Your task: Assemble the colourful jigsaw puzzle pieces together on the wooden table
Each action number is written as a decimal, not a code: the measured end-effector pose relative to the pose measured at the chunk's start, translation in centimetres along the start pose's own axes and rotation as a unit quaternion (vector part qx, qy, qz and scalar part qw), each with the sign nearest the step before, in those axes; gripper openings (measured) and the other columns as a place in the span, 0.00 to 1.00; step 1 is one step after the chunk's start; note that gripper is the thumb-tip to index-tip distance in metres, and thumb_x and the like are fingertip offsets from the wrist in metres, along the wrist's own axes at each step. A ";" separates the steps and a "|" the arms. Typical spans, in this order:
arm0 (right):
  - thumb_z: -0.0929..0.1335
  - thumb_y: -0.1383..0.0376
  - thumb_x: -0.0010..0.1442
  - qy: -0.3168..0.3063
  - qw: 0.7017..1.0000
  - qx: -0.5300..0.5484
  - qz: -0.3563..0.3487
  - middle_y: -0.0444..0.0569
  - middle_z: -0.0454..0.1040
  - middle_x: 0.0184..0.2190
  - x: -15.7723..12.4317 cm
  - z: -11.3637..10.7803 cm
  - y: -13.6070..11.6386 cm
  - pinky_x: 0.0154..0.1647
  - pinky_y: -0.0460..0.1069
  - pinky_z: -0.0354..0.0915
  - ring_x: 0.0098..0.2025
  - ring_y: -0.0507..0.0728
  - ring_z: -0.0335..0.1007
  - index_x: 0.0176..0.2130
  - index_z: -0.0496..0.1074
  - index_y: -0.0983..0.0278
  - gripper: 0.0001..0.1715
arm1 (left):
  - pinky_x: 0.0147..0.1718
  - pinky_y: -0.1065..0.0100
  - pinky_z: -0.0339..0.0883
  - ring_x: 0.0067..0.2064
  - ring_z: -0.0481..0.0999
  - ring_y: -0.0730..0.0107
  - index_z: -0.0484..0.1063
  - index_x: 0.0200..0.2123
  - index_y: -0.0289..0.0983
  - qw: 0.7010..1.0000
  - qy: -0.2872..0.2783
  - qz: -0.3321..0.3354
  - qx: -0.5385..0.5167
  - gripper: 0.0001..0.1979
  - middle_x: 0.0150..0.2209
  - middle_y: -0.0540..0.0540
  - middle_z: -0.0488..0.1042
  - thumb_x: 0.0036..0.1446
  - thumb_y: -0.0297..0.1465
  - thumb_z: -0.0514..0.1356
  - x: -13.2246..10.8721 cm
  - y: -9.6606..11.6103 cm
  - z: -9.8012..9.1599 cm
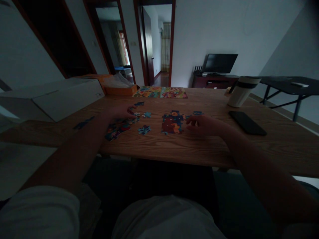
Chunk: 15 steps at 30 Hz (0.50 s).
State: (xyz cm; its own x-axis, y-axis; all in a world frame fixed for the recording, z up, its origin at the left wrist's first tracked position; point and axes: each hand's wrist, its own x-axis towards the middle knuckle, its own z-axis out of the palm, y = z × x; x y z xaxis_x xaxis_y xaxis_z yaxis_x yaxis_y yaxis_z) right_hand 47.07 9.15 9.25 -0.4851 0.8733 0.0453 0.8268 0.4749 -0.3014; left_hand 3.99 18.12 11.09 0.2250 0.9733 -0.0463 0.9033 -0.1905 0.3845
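Observation:
Small jigsaw puzzle pieces lie on the wooden table. My left hand (122, 111) rests over the left cluster of puzzle pieces (117, 130), fingers bent and apart. Just right of its fingertips are a light blue piece (147, 115) and, nearer me, a blue patterned piece (144, 129). In the middle sits a joined section of puzzle (171, 124), dark red with blue and orange. My right hand (203, 125) is beside its right edge, thumb and fingers curved with a gap between them. More puzzle pieces (198, 113) show just behind that hand. No piece is visible in either hand.
A colourful picture sheet (160, 92) lies at the table's far edge. A white box (67, 96) and an orange box (119, 90) with clear plastic stand at left. On the right are a dark phone (246, 122) and a pale tumbler (241, 93). The wooden table (159, 146) ends near my lap.

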 end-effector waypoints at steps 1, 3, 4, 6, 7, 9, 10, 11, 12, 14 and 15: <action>0.67 0.53 0.67 -0.001 1.000 0.002 -0.004 0.51 0.80 0.41 0.0 0.0 0.0 0.38 0.51 0.67 0.37 0.59 0.76 0.46 0.76 0.59 0.15 | 0.44 0.62 0.74 0.47 0.81 0.54 0.67 0.65 0.42 1.000 -0.008 -0.007 -0.003 0.41 0.50 0.42 0.81 0.47 0.42 0.70 0.4 0.1 0.0; 0.67 0.54 0.67 0.001 1.000 0.002 -0.005 0.51 0.80 0.41 0.0 -0.1 -0.1 0.38 0.51 0.67 0.38 0.59 0.76 0.46 0.76 0.59 0.15 | 0.46 0.60 0.74 0.49 0.81 0.52 0.64 0.67 0.41 1.000 -0.014 0.009 0.001 0.45 0.51 0.40 0.80 0.46 0.42 0.71 0.7 0.2 0.0; 0.67 0.55 0.66 0.003 1.000 0.001 -0.004 0.51 0.80 0.41 0.0 -0.1 -0.2 0.38 0.51 0.67 0.38 0.59 0.76 0.46 0.76 0.59 0.14 | 0.48 0.59 0.73 0.50 0.80 0.51 0.65 0.67 0.40 0.999 0.011 0.031 0.010 0.45 0.52 0.39 0.79 0.46 0.42 0.70 0.6 0.3 0.1; 0.67 0.55 0.67 0.004 1.000 -0.001 -0.004 0.51 0.81 0.41 -0.1 -0.2 -0.5 0.37 0.51 0.67 0.37 0.59 0.76 0.46 0.76 0.59 0.14 | 0.53 0.56 0.71 0.54 0.77 0.49 0.68 0.65 0.40 0.993 0.074 0.080 0.041 0.41 0.56 0.39 0.77 0.48 0.43 0.70 0.2 0.4 0.4; 0.67 0.55 0.67 0.004 1.000 -0.002 -0.003 0.51 0.81 0.41 -0.2 -0.3 -0.6 0.37 0.51 0.67 0.37 0.59 0.75 0.46 0.76 0.59 0.14 | 0.56 0.55 0.69 0.56 0.76 0.48 0.69 0.63 0.41 0.988 0.104 0.097 0.056 0.38 0.58 0.39 0.75 0.49 0.43 0.69 0.0 0.5 0.6; 0.67 0.56 0.67 0.007 1.000 -0.005 0.001 0.51 0.80 0.41 -0.2 -0.4 -0.8 0.36 0.51 0.66 0.36 0.59 0.75 0.46 0.76 0.59 0.13 | 0.58 0.53 0.67 0.58 0.75 0.46 0.71 0.62 0.41 0.981 0.146 0.103 0.072 0.36 0.60 0.39 0.73 0.50 0.43 0.68 -0.4 0.4 0.8; 0.67 0.56 0.67 0.009 1.000 -0.006 0.002 0.51 0.80 0.41 -0.2 -0.4 -0.8 0.36 0.51 0.66 0.36 0.59 0.75 0.46 0.76 0.60 0.13 | 0.58 0.53 0.67 0.57 0.75 0.46 0.71 0.62 0.41 0.980 0.162 0.095 0.071 0.35 0.60 0.39 0.73 0.51 0.43 0.68 -0.6 0.3 0.9; 0.67 0.56 0.67 0.010 1.000 -0.006 0.001 0.51 0.80 0.41 -0.2 -0.5 -0.8 0.36 0.51 0.66 0.36 0.59 0.75 0.45 0.76 0.60 0.13 | 0.58 0.53 0.68 0.57 0.75 0.47 0.71 0.61 0.41 0.978 0.178 0.083 0.066 0.34 0.60 0.39 0.73 0.52 0.43 0.67 -0.7 0.1 0.9; 0.67 0.56 0.67 0.010 1.000 -0.005 0.000 0.52 0.80 0.41 -0.3 -0.5 -0.8 0.37 0.51 0.66 0.37 0.59 0.75 0.45 0.76 0.60 0.13 | 0.57 0.53 0.68 0.57 0.75 0.47 0.71 0.61 0.41 0.977 0.193 0.069 0.056 0.33 0.59 0.39 0.74 0.53 0.44 0.67 -0.7 0.0 0.9; 0.67 0.57 0.67 0.011 1.000 -0.004 -0.004 0.52 0.80 0.40 -0.3 -0.6 -0.8 0.37 0.51 0.66 0.37 0.59 0.75 0.45 0.76 0.61 0.13 | 0.56 0.53 0.69 0.55 0.76 0.48 0.71 0.60 0.42 0.977 0.209 0.042 0.024 0.32 0.57 0.40 0.75 0.53 0.44 0.67 -0.8 -0.4 0.8; 0.67 0.57 0.67 0.011 1.000 -0.002 -0.005 0.52 0.80 0.40 -0.3 -0.7 -0.8 0.37 0.52 0.66 0.37 0.59 0.75 0.45 0.76 0.61 0.13 | 0.56 0.53 0.70 0.55 0.76 0.49 0.71 0.60 0.42 0.976 0.214 0.033 0.007 0.31 0.57 0.40 0.76 0.53 0.42 0.67 -0.8 -0.6 0.7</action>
State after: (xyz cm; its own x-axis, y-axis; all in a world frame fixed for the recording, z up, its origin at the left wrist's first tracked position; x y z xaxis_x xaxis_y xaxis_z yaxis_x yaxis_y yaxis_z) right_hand 46.75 8.60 10.11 -0.4868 0.8707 0.0699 0.8232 0.4841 -0.2966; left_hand 3.55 17.33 10.22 0.1134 0.9228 0.3682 0.8976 -0.2540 0.3603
